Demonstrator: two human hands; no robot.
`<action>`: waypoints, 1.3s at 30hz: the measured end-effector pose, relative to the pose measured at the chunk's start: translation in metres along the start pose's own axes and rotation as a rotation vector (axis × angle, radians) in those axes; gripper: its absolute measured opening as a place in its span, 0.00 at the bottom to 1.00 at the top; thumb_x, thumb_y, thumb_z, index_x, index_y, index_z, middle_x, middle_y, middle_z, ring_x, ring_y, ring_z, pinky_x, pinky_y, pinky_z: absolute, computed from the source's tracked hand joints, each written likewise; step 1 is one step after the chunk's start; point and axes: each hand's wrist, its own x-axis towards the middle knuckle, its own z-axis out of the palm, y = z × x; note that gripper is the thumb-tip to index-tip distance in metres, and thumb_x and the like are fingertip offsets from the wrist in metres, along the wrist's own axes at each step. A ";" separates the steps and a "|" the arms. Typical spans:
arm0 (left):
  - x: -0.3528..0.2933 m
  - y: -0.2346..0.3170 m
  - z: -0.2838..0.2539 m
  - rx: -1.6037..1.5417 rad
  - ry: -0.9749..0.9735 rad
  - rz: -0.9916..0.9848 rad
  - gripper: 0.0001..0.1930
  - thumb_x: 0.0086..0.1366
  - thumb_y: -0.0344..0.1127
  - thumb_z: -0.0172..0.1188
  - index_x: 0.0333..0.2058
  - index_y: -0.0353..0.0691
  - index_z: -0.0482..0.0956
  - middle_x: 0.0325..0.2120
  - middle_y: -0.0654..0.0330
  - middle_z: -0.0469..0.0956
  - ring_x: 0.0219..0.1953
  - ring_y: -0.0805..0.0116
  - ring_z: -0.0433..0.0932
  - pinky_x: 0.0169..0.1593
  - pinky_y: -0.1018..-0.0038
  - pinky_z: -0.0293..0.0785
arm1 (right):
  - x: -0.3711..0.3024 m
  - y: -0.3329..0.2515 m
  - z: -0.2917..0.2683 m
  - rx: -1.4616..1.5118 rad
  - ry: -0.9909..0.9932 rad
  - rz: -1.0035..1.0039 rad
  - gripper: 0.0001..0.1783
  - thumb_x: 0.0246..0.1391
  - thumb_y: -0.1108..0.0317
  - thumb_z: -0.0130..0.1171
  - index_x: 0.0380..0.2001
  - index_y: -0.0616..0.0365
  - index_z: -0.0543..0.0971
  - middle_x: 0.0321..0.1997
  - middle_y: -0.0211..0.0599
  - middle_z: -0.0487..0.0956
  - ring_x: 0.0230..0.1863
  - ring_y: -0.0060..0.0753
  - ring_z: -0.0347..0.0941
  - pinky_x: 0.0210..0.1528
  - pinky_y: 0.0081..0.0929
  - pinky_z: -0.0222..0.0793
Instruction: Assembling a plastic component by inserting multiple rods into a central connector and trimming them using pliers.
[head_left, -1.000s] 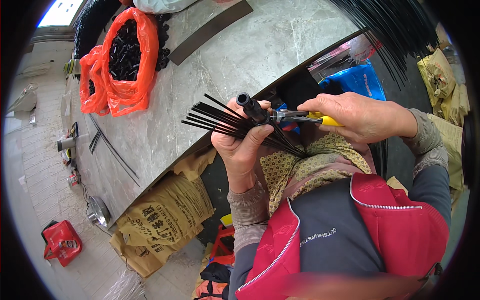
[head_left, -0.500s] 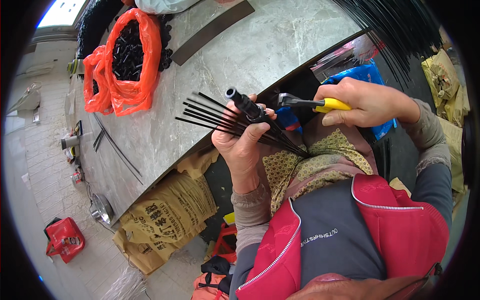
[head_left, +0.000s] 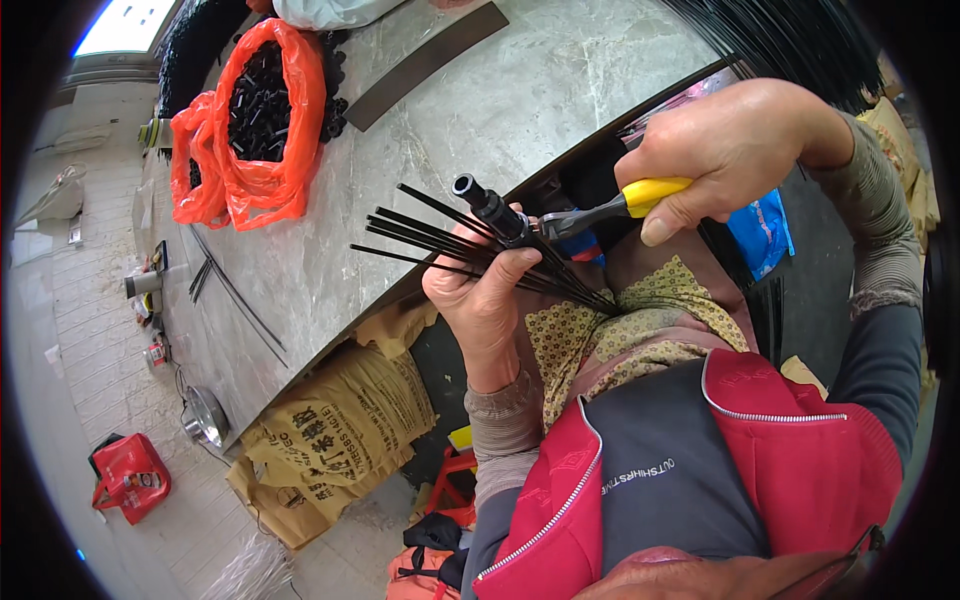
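My left hand (head_left: 480, 295) is closed around a black tubular fitting (head_left: 490, 208), its hollow end tilted up toward the table. Several thin black rods (head_left: 420, 236) also pass through that hand; they fan out to the left and run down toward my lap on the other side. My right hand (head_left: 720, 150) grips a hand tool with a yellow handle (head_left: 655, 194) and a dark metal head. The tool's head meets the side of the fitting, beside my left fingertips. Whether the head has jaws I cannot tell.
On the grey stone-patterned table (head_left: 560, 80) stand red plastic bags (head_left: 305, 120) of small black parts. A dark curved strip (head_left: 425, 65) and loose black rods (head_left: 235, 300) lie there too. A brown paper sack (head_left: 340, 430) is below the edge. Long black rods (head_left: 800, 50) are bundled far right.
My right hand has moved up, and the tool's head has swung down and left from beside the fitting onto it. My left hand stays almost in place.
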 end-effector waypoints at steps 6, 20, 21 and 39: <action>0.002 -0.005 -0.002 0.024 -0.020 0.041 0.14 0.49 0.14 0.69 0.36 0.28 0.78 0.36 0.51 0.82 0.38 0.63 0.83 0.46 0.68 0.80 | 0.012 0.001 -0.008 -0.133 -0.062 -0.027 0.25 0.62 0.51 0.58 0.32 0.69 0.74 0.20 0.42 0.78 0.22 0.39 0.78 0.24 0.31 0.73; 0.007 -0.011 -0.046 -0.111 0.001 -0.007 0.17 0.52 0.20 0.70 0.42 0.27 0.80 0.36 0.45 0.83 0.36 0.56 0.83 0.44 0.62 0.82 | 0.047 0.022 0.055 0.196 0.227 -0.190 0.16 0.64 0.60 0.57 0.39 0.64 0.72 0.19 0.35 0.78 0.20 0.30 0.78 0.23 0.25 0.70; 0.008 -0.010 -0.047 -0.149 -0.024 -0.024 0.17 0.53 0.21 0.70 0.42 0.26 0.79 0.36 0.45 0.83 0.36 0.55 0.83 0.44 0.61 0.82 | 0.049 0.023 0.061 0.196 0.225 -0.199 0.16 0.64 0.60 0.57 0.39 0.64 0.72 0.19 0.35 0.78 0.20 0.30 0.78 0.23 0.25 0.70; -0.001 -0.009 -0.049 -0.101 0.033 0.016 0.17 0.54 0.22 0.70 0.43 0.25 0.79 0.35 0.47 0.82 0.36 0.59 0.83 0.44 0.63 0.82 | 0.069 0.021 0.090 0.455 0.372 -0.357 0.15 0.65 0.61 0.56 0.36 0.64 0.69 0.22 0.39 0.77 0.21 0.32 0.75 0.24 0.28 0.69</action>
